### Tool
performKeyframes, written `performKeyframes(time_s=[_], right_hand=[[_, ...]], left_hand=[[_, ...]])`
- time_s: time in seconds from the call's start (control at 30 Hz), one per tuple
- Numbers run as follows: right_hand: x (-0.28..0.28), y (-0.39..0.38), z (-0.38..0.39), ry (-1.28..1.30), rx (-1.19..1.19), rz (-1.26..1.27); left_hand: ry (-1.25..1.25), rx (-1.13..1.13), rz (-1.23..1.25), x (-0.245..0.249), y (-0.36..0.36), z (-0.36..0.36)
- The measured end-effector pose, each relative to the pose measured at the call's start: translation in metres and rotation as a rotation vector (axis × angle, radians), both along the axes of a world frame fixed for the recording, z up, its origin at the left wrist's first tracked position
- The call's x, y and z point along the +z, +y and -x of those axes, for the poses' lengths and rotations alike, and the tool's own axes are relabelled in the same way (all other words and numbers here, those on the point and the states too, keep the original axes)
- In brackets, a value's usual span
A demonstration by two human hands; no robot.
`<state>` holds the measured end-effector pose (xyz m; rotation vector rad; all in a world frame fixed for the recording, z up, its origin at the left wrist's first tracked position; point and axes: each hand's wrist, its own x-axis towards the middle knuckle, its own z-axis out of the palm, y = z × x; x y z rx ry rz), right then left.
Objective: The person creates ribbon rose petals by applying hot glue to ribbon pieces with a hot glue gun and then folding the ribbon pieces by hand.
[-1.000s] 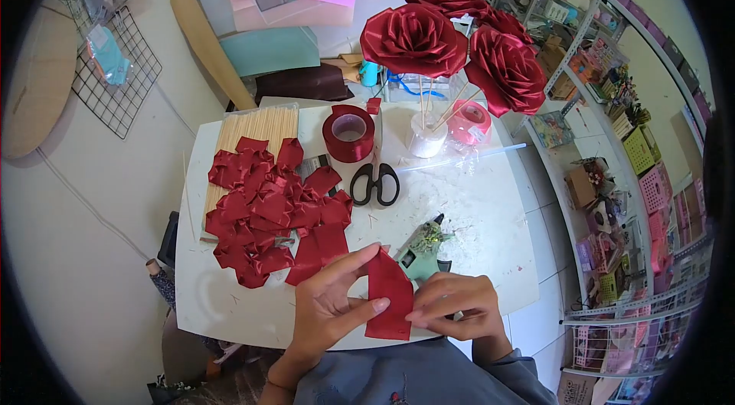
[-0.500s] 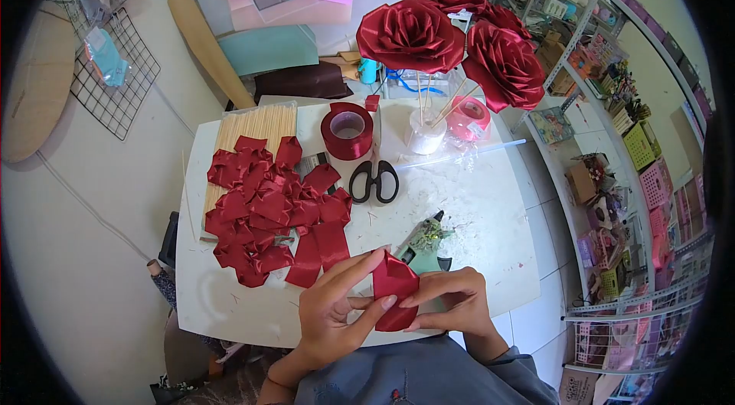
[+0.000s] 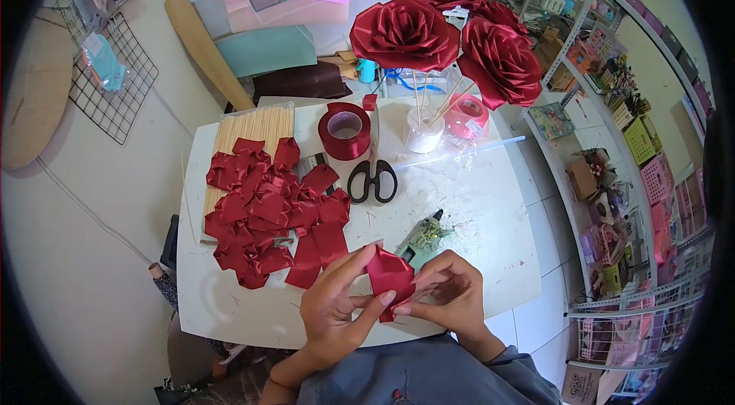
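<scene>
A piece of red satin ribbon is held between both hands over the front edge of the table. My left hand grips its left side, thumb on the front and fingers behind. With thumb and fingers, my right hand pinches the lower right part. Left of the hands lies a pile of folded red ribbon pieces, with flat strips at its lower right. A glue gun rests just beyond the hands, and black-handled scissors lie farther back.
The white table also carries a red ribbon roll, a bundle of wooden sticks, a pink roll and a white holder with sticks. Large red ribbon roses rise at the back. Shelves stand to the right.
The ribbon's lower part has been folded or curled up, so it looks shorter. My right hand has shifted slightly left with its pinch lower on the ribbon. The camera view has moved a little.
</scene>
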<state>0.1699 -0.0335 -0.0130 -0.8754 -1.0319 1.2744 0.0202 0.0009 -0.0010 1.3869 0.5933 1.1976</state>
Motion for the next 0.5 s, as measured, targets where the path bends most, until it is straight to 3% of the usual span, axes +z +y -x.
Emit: performKeyframes(time_s=[0.5], right_hand=[[-0.005,0.000,0.011,0.011,-0.128,-0.019]], left_hand=[[0.042,0.125,-0.045,-0.005,-0.002,0.002]])
